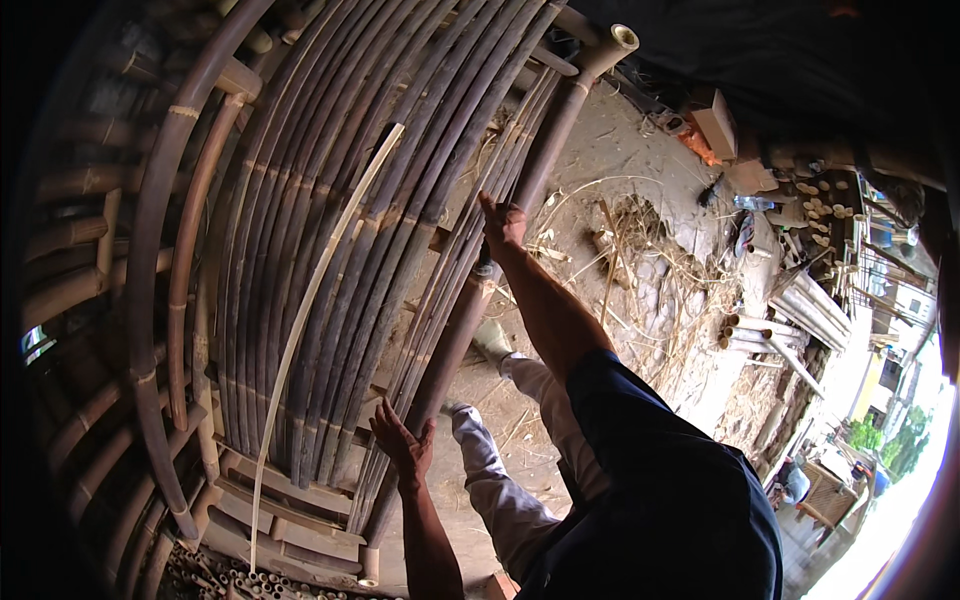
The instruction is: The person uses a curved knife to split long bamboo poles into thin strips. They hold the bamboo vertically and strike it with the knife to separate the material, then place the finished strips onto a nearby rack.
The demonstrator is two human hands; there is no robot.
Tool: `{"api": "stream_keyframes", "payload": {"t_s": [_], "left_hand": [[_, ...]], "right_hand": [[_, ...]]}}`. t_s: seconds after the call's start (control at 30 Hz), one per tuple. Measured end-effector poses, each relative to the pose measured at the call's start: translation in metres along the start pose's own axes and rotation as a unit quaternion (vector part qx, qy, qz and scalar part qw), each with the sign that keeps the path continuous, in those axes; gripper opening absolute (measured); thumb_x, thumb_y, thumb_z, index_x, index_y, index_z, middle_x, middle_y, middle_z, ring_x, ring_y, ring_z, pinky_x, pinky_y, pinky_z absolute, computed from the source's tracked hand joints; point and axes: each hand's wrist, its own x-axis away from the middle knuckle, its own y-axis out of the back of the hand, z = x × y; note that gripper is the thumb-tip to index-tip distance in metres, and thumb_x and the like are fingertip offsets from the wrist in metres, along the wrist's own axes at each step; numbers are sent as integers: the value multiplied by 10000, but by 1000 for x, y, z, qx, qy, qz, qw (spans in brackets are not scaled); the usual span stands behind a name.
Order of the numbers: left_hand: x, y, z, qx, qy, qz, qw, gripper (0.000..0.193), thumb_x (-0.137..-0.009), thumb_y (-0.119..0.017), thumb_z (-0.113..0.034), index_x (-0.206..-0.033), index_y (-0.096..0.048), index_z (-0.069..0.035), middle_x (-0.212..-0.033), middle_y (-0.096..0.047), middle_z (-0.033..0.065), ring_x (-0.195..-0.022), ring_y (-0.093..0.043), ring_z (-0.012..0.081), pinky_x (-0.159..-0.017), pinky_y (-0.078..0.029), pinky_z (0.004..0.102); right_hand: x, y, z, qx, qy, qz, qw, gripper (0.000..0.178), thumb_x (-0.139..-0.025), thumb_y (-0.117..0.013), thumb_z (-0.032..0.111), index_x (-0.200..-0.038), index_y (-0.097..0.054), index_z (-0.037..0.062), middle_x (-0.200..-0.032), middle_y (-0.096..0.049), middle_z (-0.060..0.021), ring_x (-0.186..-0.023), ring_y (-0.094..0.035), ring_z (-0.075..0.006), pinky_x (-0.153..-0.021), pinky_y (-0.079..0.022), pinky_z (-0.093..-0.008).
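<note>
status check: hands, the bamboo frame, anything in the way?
Left hand open, fingers spread at the slats' lower end. Right hand gripping the thick side pole of the dark bamboo frame. One pale loose strip lies across the slats; nothing blocks either hand.

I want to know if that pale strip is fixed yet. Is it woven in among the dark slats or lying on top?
On top. The pale strip runs unbroken over the dark slats, crossing none underneath; neither hand touches it.

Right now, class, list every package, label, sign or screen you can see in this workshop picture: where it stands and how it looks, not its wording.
Cardboard box: on the dirt floor at upper right, beyond the bamboo frame; boxy, pale brown with a lighter top.
Plastic bottle: lying near the box; clear, small.
No labels, signs or screens can be made out.
</note>
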Motion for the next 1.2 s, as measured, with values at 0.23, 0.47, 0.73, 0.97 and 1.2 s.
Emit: {"api": "stream_keyframes", "payload": {"t_s": [0.23, 0.47, 0.73, 0.97, 1.2], "left_hand": [[65, -67, 55, 190, 116, 54, 973, 850, -893, -637, -456, -1507, -231, -32, -1515, -260, 259, -1388, -282, 442, -1120, -300, 526], [80, -117, 109, 145, 192, 26, 970, 885, -920, -506, -596, -1508, -207, -6, -1519, -241, 278, -1402, -256, 449, -1133, -263, 545], [69, -126, 105, 80, 312, -29, 946, 737, -951, -489, -545, -1505, -279, -106, -1511, -311, 176, -1396, -285, 403, -1024, -315, 648], [66, -138, 134, 122, 439, -29, 890, 696, -966, -348, -636, -1454, -355, -140, -1518, -321, 163, -1435, -249, 379, -1054, -213, 708], [89, -156, 167, 131, 369, -46, 919, 642, -966, -413, -600, -1394, -432, -122, -1455, -422, 165, -1379, -356, 373, -1018, -295, 657]], "right_hand": [[82, 69, -49, -25, -48, 162, 985, 554, -845, -675, 541, -932, -662, -6, -644, -577, -62, -600, -558, -144, -560, -458, -334], [117, 197, -121, 168, -19, 216, 962, 814, -735, -690, 94, -1439, -285, 56, -632, -525, -38, -568, -502, -147, -524, -453, -334], [-13, 209, -18, 462, 338, 210, 793, 702, -800, -657, 118, -1434, -366, 190, -1032, -576, -244, -964, -610, -431, -782, -491, -542], [-63, 86, 159, 728, 346, 116, 580, 637, -896, -514, 156, -1486, -287, 240, -1019, -668, -240, -928, -681, -396, -772, -553, -523], [-66, 37, 159, 781, 280, 155, 536, 705, -926, -531, 176, -1528, -213, 359, -1284, -572, -284, -1097, -625, -412, -853, -520, -534]]}}
